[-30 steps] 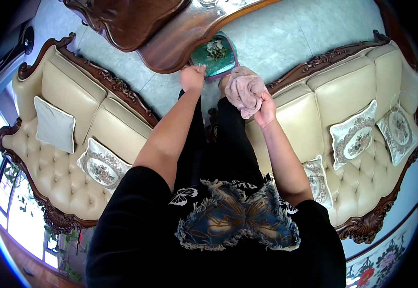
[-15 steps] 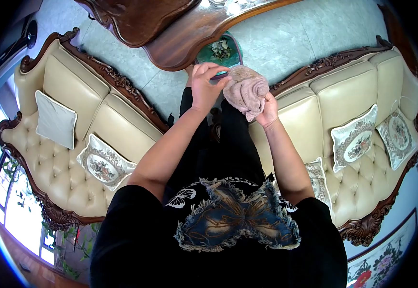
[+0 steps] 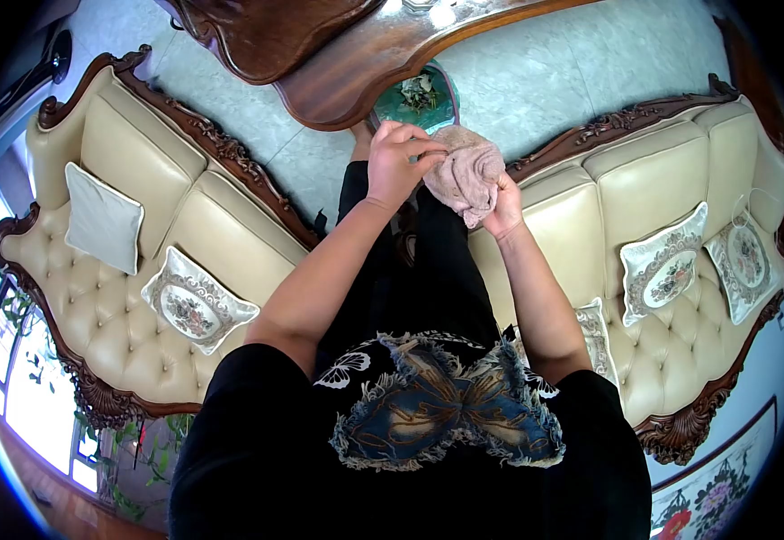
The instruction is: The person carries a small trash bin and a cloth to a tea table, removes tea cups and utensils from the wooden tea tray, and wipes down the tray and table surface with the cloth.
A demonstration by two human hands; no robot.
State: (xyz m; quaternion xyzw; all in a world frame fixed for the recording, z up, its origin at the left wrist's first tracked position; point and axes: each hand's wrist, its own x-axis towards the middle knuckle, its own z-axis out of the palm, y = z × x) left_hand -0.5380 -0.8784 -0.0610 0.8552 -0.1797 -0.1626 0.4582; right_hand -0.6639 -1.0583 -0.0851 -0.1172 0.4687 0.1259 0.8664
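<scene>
A crumpled pink cloth [image 3: 468,178], like a small towel with darker specks, lies bunched in my right hand [image 3: 506,209], whose fingers are mostly hidden under it. My left hand [image 3: 398,162] has thumb and forefinger pinched together at the cloth's left side. What sits between those fingertips, if anything, is too small to make out. Just beyond the hands, a round green bin [image 3: 453,97] stands on the floor with leafy scraps [image 3: 420,91] inside.
A dark wooden table [image 3: 338,97] juts in ahead. Cream leather sofas [image 3: 122,333] with carved frames flank me on both sides, bearing cushions [image 3: 201,301]. Pale tiled floor [image 3: 536,76] stretches beyond. A flower picture [image 3: 711,495] is at the lower right.
My left hand has moved slightly right and down, its fingertips now over the cloth's side. The right hand and cloth stay nearly in place. The view has shifted slightly.
</scene>
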